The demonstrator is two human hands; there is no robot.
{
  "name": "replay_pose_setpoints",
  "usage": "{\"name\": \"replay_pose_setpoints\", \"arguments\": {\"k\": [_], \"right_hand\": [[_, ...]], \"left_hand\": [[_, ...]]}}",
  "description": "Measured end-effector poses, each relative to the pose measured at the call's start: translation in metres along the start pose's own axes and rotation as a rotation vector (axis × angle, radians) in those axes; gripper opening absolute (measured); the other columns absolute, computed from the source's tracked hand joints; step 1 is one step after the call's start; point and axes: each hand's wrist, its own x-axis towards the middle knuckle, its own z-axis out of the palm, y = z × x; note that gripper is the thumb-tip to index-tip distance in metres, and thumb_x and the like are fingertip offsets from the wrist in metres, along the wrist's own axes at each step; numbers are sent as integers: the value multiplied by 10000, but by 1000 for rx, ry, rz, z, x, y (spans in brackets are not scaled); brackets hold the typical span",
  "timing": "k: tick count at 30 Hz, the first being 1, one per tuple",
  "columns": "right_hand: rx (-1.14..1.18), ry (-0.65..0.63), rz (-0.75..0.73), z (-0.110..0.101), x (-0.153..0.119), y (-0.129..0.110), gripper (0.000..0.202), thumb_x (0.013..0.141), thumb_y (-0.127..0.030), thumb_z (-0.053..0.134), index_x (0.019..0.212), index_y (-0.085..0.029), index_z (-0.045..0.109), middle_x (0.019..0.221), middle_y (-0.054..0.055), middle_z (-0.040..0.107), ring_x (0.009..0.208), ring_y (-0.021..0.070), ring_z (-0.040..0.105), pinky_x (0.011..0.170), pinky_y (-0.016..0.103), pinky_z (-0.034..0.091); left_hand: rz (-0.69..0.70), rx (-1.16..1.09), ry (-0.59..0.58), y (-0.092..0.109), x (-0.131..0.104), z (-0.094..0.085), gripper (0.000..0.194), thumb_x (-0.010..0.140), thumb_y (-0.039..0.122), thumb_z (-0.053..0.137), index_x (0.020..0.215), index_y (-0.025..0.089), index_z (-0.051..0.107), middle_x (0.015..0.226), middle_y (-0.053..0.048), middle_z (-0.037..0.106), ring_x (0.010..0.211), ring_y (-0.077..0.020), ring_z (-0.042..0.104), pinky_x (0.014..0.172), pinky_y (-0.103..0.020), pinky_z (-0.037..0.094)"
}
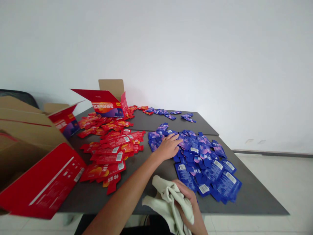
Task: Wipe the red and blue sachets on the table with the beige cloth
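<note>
My left hand [168,146] reaches forward onto the heap of blue sachets [195,156], its fingers stretched over the heap's left part. Just under its fingertips the packets are partly covered. My right hand [192,204], close to the table's front edge, is closed around a crumpled pale green cloth [168,199]. Folds of the cloth hide some of its fingers. To the left of my left arm lies a spread pile of red sachets [114,150], many overlapping, some with barcodes facing up.
A large opened carton [46,182] with red flaps fills the left side of the grey table [151,189]. Behind it stand a smaller opened box [65,122] and another red-and-purple box [107,104]. Several blue sachets [171,114] lie near the far edge, before a white wall.
</note>
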Motion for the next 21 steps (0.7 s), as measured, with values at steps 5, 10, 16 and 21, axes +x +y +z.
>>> {"name": "replay_pose_setpoints", "arguments": {"k": [5, 10, 16, 21], "right_hand": [[-4, -52, 1, -2, 0, 2, 369, 993, -565, 590, 968, -221, 720, 894, 49, 639, 817, 212, 597, 730, 289, 452], [13, -52, 1, 0, -1, 1, 415, 977, -611, 593, 894, -215, 685, 856, 34, 600, 784, 199, 573, 698, 284, 425], [-30, -105, -41, -7, 2, 21, 451, 964, -628, 598, 881, -201, 717, 829, 50, 630, 756, 199, 607, 671, 270, 461], [-72, -119, -98, -11, 4, 37, 411, 990, -567, 575, 921, -207, 759, 842, 87, 692, 757, 226, 671, 660, 281, 512]], "left_hand": [[-151, 3, 180, -8, -9, -20, 345, 1089, 390, 441, 1333, 242, 635, 1384, -71, 630, 1328, -176, 530, 1169, -323, 392], [-391, 64, 249, -44, 8, -34, 347, 1114, 348, 354, 1174, 168, 644, 1215, -112, 646, 1204, -210, 582, 1072, -362, 459], [-604, 149, 88, -107, 35, -35, 333, 1002, 382, 655, 1249, 159, 647, 1283, -104, 654, 1148, -261, 649, 984, -495, 551], [-692, 251, -11, -140, 38, -36, 368, 996, 370, 668, 1300, 165, 632, 1332, -115, 636, 1166, -269, 649, 981, -500, 565]]}}
